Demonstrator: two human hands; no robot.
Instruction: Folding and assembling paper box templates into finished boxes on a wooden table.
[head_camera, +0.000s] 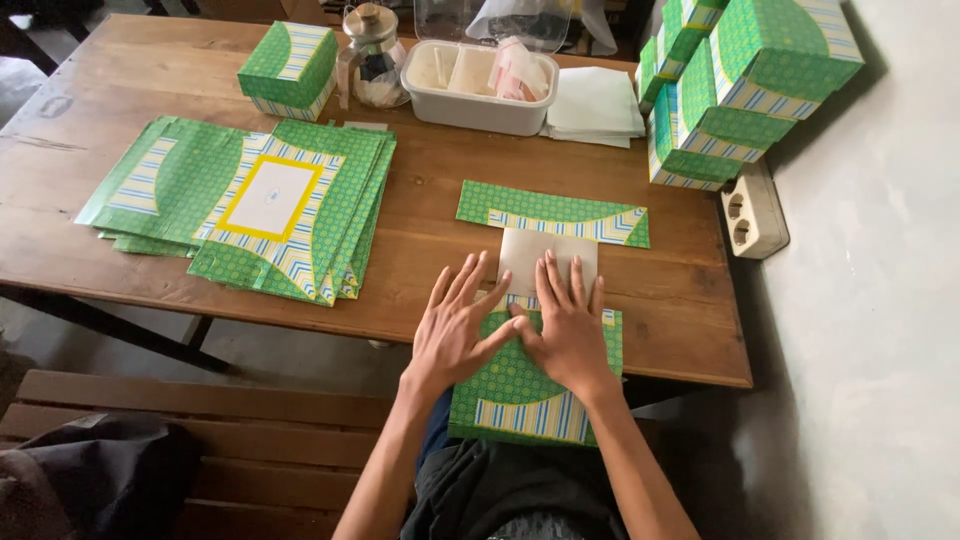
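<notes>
Under both palms, the flat box blank (535, 385) is pressed at the table edge, long axis running away from the fingers; left hand (455, 330) and right hand (570, 330) are splayed flat, gripping nothing, equally near.

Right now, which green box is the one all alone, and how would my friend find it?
Start at the long wooden table and look to its far edge, left of the glass jar and white plastic tub. There sits one folded green box with striped trim. Unlike the stacked boxes on the right or the flat sheets in front of it, it stands alone, fully built.
</notes>
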